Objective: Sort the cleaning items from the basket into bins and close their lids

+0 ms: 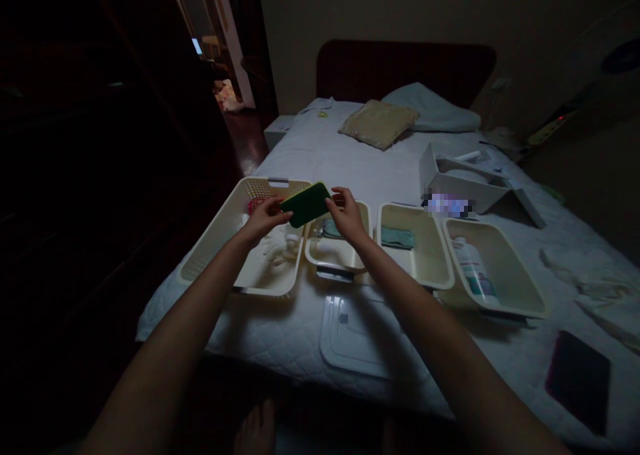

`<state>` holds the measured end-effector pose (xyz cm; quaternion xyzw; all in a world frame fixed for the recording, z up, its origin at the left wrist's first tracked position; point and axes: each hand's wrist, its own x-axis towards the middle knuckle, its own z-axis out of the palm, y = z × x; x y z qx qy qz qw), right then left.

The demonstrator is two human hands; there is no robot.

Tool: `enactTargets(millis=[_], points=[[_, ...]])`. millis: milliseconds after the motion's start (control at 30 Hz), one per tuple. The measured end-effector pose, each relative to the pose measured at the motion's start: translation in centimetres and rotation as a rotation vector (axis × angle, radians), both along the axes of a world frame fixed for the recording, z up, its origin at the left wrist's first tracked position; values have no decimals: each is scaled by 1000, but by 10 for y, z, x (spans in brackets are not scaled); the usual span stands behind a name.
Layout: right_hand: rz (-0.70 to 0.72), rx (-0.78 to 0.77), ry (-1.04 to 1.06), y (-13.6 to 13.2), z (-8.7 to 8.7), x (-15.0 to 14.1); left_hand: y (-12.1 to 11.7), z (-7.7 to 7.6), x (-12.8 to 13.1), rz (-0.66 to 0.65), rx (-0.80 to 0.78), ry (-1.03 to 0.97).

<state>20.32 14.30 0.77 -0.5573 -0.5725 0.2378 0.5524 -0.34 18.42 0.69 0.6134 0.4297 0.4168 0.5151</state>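
A flat sponge (307, 205) with a dark green face and a thin yellow edge is held up between both hands. My left hand (263, 220) pinches its left end, over the large perforated basket (200, 258). At the right end, my right hand (346, 214) grips it between thumb and fingers. Below that hand stands a small cream bin (336, 260) with a folded grey-green cloth (330, 228) in it. The large basket holds something red (254, 205) and several whitish items, too dim to name.
Right of these, one bin (430, 255) holds a folded green cloth (397, 238), another (520, 275) a white bottle (473, 268). A clear lid (360, 338) lies in front. A dark tablet-like object (579, 380) is at right. Behind are an open white box (455, 175) and a pillow (379, 123).
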Motion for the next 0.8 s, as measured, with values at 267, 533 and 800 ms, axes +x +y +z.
enactTargets(millis=[267, 533, 800], points=[[-168, -151, -51, 2, -31, 46, 17, -18, 60, 80, 18, 21], [-262, -105, -245, 10, -62, 70, 22, -33, 93, -4, 113, 274], [-324, -255, -526, 9, -53, 66, 33, -42, 134, 85, 265, 522]])
